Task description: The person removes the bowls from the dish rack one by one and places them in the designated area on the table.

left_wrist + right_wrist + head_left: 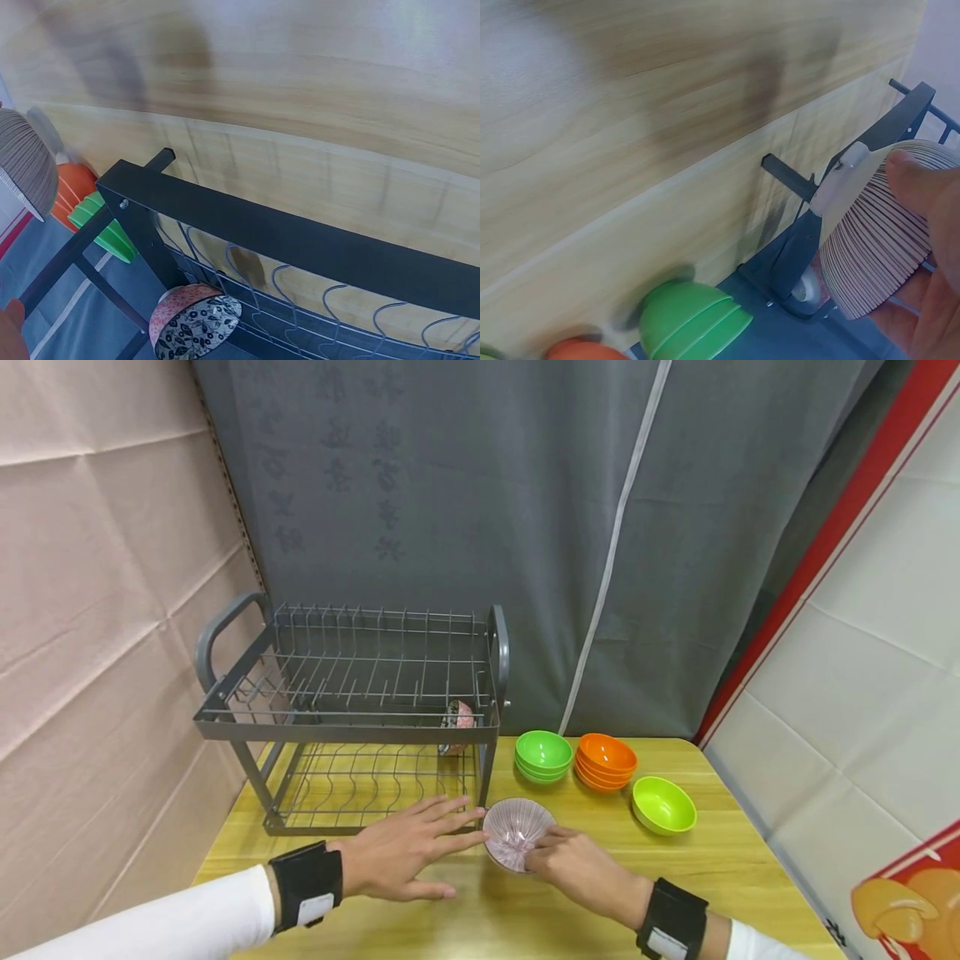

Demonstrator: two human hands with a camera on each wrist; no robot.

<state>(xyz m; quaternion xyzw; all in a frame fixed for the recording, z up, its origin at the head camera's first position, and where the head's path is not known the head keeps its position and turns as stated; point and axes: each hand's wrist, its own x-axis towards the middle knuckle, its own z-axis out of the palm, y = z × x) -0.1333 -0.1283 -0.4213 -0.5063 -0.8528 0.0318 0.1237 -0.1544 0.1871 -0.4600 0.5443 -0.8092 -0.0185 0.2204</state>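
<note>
A pale purple bowl with fine dark stripes (512, 828) is tilted above the table, near the rack's front right corner. My right hand (573, 864) grips it by the near right side; the right wrist view shows the thumb on one face of the striped bowl (877, 240) and fingers behind it. The left hand (408, 852) reaches in from the left, fingers straight and spread, fingertips right at the bowl's left rim. Only a bit of that hand (10, 337) enters the left wrist view. A pink bowl with a dark floral pattern (196, 321) stands on edge in the rack's lower tier.
The two-tier dark grey dish rack (345, 727) stands at the table's left back. To its right sit stacked green bowls (543, 756), stacked orange bowls (606, 762) and a yellow-green bowl (663, 806). A grey curtain (450, 510) hangs behind the wooden table (720, 860).
</note>
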